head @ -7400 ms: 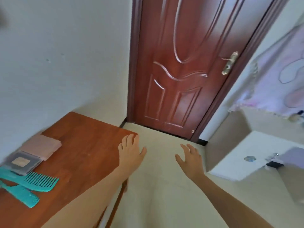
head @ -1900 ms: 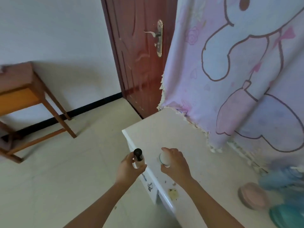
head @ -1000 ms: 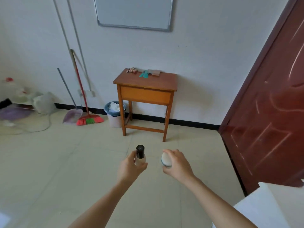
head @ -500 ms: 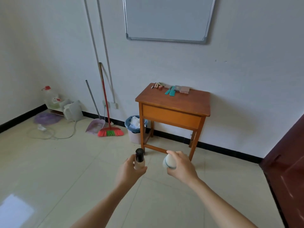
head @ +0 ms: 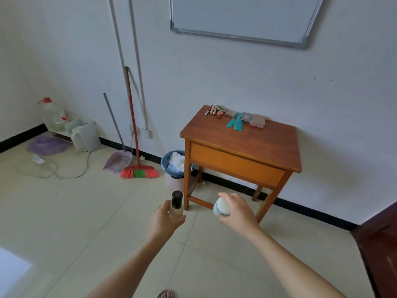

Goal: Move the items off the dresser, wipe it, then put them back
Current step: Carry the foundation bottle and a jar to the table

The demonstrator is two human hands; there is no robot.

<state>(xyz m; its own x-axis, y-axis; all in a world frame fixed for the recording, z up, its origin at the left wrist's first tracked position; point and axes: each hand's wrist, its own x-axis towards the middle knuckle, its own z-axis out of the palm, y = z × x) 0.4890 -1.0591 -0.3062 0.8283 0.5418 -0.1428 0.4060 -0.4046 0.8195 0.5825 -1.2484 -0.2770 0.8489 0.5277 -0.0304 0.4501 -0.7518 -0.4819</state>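
Wooden table [head: 247, 143] against the wall looks like the parking place for what comes off the dresser. Along its back edge lie two teal combs [head: 235, 123]. Flat cases [head: 257, 121] sit just beside them toward the back right corner, and a cluster of small sticks [head: 214, 109] lies toward the back left corner. The front half of the tabletop is bare wood.

Two more things seem to be on their way there. The left hand [head: 163, 222] is wrapped round a clear bottle [head: 176, 206] with a black cap, held upright. The right hand [head: 238, 214] grasps a white rounded jar [head: 221, 208] with a teal ring, fingers curled over it. Both are in the air above the floor, short of the table's front edge.

I judge the clearing step partly done. Setting these two down comes next, while the wiping and the putting back are probably all left.

The dresser itself is out of view, so I cannot tell whether more things sit on it or whether it has been wiped. No cloth shows in either hand. The sticks at the back left corner are too small to name for certain. The fingers cover half of the jar, so calling it a jar is a guess. A dark door is cut off at the lower right.
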